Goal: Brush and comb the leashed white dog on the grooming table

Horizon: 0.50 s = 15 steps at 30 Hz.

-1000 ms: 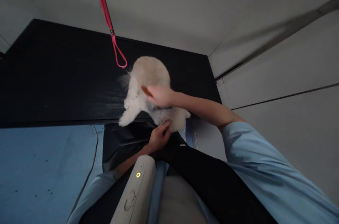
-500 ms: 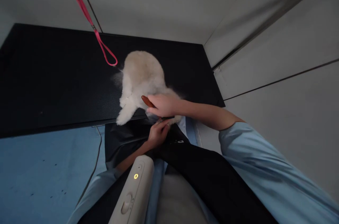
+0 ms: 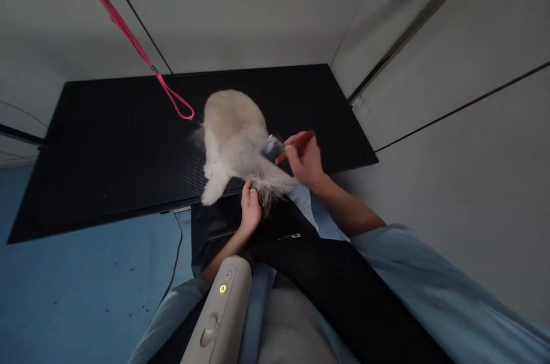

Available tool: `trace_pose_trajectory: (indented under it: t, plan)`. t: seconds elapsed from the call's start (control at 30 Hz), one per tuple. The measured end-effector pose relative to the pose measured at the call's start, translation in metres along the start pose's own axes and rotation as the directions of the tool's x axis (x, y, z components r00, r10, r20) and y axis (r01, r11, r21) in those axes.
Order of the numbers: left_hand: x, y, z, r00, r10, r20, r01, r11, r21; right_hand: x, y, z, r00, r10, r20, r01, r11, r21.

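A fluffy cream-and-white animal (image 3: 234, 117) is on the black table (image 3: 129, 146), at its front edge, with a pale leg reaching to the edge. My right hand (image 3: 306, 162) is closed round the orange-brown handle of a slicker-type brush (image 3: 272, 148). The brush head is at the animal's right side, over pale fur. My left hand (image 3: 251, 206) is at the near end of the animal, fingers against a tuft of grey-brown fur (image 3: 270, 192). Whether those fingers grip the fur is hard to see.
A pink looped strap (image 3: 165, 87) hangs over the table's left half. A white device (image 3: 221, 312) with a yellow light is close below the camera. A cable (image 3: 177, 249) hangs in front of the blue floor (image 3: 86, 284).
My right hand has moved right and up with the brush, whose head now shows. My left hand has shifted slightly, and grey-brown fur beside it is now visible. The view has shifted.
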<state>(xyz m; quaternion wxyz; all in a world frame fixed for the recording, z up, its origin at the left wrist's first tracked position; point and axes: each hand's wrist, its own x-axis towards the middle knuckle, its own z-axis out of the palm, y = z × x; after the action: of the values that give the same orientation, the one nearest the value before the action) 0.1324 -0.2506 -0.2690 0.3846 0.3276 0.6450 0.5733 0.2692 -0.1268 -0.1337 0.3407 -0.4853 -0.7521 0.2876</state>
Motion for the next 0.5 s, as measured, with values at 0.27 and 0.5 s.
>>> trace_pose_trajectory:
  t: [0.27,0.5]
  plan:
    - [0.020,-0.011,0.009,0.907,-0.341,0.249,0.407,0.861,-0.306,-0.020,0.031,0.005,0.967,0.109,-0.229,-0.077,0.986,0.147]
    - [0.040,-0.005,0.019,0.817,-0.396,0.419,0.557,0.731,-0.395,-0.045,0.042,0.011,0.943,0.181,-0.278,-0.129,0.972,0.196]
